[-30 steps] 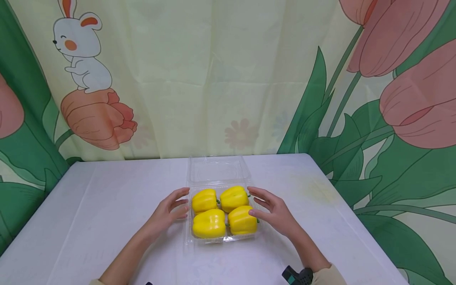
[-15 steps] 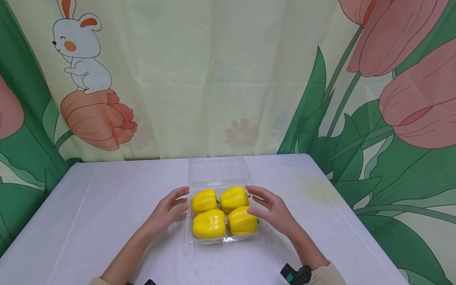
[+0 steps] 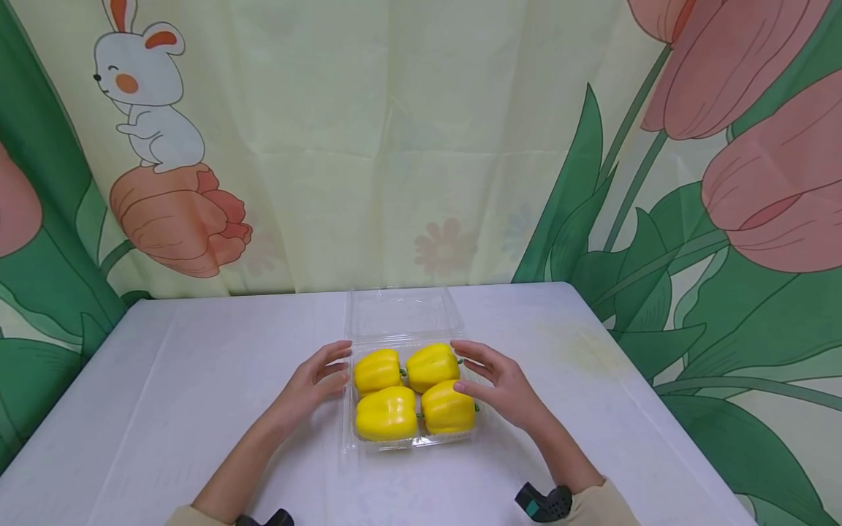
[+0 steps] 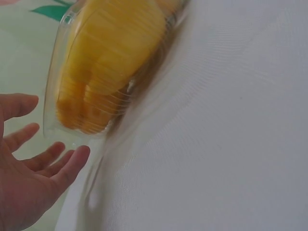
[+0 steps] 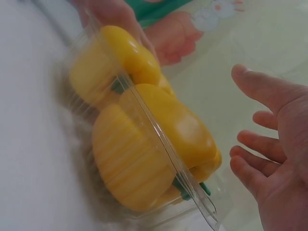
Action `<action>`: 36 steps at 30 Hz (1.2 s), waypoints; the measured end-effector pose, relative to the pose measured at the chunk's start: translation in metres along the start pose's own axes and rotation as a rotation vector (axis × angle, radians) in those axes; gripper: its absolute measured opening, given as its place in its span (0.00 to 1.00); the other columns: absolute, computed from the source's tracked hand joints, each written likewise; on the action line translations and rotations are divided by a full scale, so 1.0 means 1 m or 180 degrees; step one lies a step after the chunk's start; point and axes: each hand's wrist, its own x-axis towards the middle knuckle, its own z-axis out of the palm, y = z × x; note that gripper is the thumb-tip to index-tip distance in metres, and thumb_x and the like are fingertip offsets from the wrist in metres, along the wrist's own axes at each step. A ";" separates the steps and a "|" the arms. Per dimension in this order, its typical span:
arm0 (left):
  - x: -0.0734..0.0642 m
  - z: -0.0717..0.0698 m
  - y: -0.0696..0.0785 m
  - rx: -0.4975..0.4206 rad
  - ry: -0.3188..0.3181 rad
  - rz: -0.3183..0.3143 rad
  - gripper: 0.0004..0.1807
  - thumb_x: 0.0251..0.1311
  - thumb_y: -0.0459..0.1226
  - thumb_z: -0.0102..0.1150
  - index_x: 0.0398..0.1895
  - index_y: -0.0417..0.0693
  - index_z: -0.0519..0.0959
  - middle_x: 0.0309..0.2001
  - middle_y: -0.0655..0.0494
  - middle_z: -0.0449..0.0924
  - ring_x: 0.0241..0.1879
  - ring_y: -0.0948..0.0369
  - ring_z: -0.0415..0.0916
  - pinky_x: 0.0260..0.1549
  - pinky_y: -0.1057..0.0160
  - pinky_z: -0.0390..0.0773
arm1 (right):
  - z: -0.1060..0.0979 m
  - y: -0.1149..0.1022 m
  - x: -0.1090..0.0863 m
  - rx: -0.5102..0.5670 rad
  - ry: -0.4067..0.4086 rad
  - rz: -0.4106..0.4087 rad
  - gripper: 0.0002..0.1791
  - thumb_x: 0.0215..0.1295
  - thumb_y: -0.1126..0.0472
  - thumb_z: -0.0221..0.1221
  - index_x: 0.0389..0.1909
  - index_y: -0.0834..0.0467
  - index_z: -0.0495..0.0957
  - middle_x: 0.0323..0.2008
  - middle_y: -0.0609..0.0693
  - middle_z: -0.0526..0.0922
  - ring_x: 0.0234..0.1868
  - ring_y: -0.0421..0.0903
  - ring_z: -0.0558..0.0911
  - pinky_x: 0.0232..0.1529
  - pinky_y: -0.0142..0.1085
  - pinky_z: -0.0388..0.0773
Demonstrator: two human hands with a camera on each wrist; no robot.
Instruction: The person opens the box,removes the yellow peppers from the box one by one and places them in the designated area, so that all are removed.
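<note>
Several yellow bell peppers (image 3: 387, 413) with green stems lie in two rows in a clear plastic clamshell box (image 3: 426, 440) on the table. Its lid (image 3: 404, 314) is folded back, away from me. At the box's left side is my left hand (image 3: 312, 381), fingers loosely bent and holding nothing. My right hand (image 3: 498, 381) hovers at the right side, its thumb overlapping the near right pepper in the head view. In the left wrist view, fingertips (image 4: 83, 153) are right by the box corner. The right wrist view has a gap between my hand (image 5: 281, 149) and the nearest pepper (image 5: 180, 130).
A white cloth covers the table (image 3: 197, 380). Behind it hangs a pale curtain (image 3: 329, 146) printed with a rabbit and tulips. Dark wrist devices (image 3: 544, 502) show near the cuffs of the beige sleeves.
My right hand has drifted slightly left, over the box's edge. My left hand has shifted a little away from me. The peppers and the box have stayed in place.
</note>
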 end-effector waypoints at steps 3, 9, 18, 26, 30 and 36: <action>0.001 0.000 0.001 -0.0011 -0.0016 -0.0003 0.30 0.68 0.40 0.53 0.72 0.52 0.59 0.71 0.45 0.60 0.68 0.44 0.63 0.55 0.54 0.78 | 0.000 0.000 0.001 -0.0007 -0.0002 -0.0005 0.33 0.58 0.61 0.66 0.65 0.52 0.68 0.66 0.52 0.72 0.68 0.54 0.70 0.63 0.43 0.71; 0.002 0.001 0.002 -0.0063 -0.0014 -0.0059 0.30 0.68 0.41 0.54 0.72 0.53 0.59 0.71 0.45 0.61 0.68 0.45 0.64 0.57 0.53 0.77 | 0.001 -0.001 0.002 0.0013 -0.0010 0.0013 0.32 0.59 0.62 0.66 0.65 0.52 0.68 0.66 0.52 0.72 0.68 0.53 0.70 0.63 0.42 0.70; 0.005 0.003 0.002 -0.0069 0.0023 -0.0153 0.30 0.68 0.45 0.53 0.71 0.55 0.59 0.72 0.47 0.61 0.68 0.47 0.64 0.57 0.53 0.76 | 0.002 -0.002 0.003 0.0003 -0.0029 0.0050 0.32 0.59 0.62 0.66 0.65 0.52 0.68 0.66 0.52 0.71 0.69 0.53 0.70 0.63 0.42 0.70; 0.007 0.004 0.000 -0.0112 0.0037 -0.0164 0.29 0.68 0.43 0.52 0.72 0.55 0.60 0.71 0.47 0.62 0.68 0.47 0.64 0.58 0.53 0.76 | 0.003 -0.002 0.005 0.0016 -0.0036 0.0063 0.32 0.59 0.61 0.66 0.65 0.51 0.69 0.66 0.51 0.71 0.68 0.52 0.70 0.64 0.44 0.70; 0.009 0.005 0.000 -0.0130 0.0037 -0.0224 0.29 0.69 0.40 0.51 0.71 0.57 0.60 0.71 0.49 0.63 0.68 0.48 0.64 0.59 0.53 0.75 | 0.003 0.000 0.007 0.0027 -0.0053 0.0041 0.32 0.59 0.61 0.66 0.65 0.50 0.68 0.67 0.52 0.71 0.68 0.53 0.70 0.64 0.45 0.70; 0.012 0.007 0.002 -0.0120 0.0064 -0.0298 0.28 0.69 0.38 0.49 0.71 0.58 0.60 0.71 0.50 0.63 0.68 0.49 0.65 0.60 0.51 0.74 | 0.004 0.000 0.008 0.0063 -0.0091 0.0013 0.32 0.59 0.62 0.65 0.66 0.51 0.68 0.67 0.52 0.71 0.68 0.53 0.70 0.64 0.46 0.70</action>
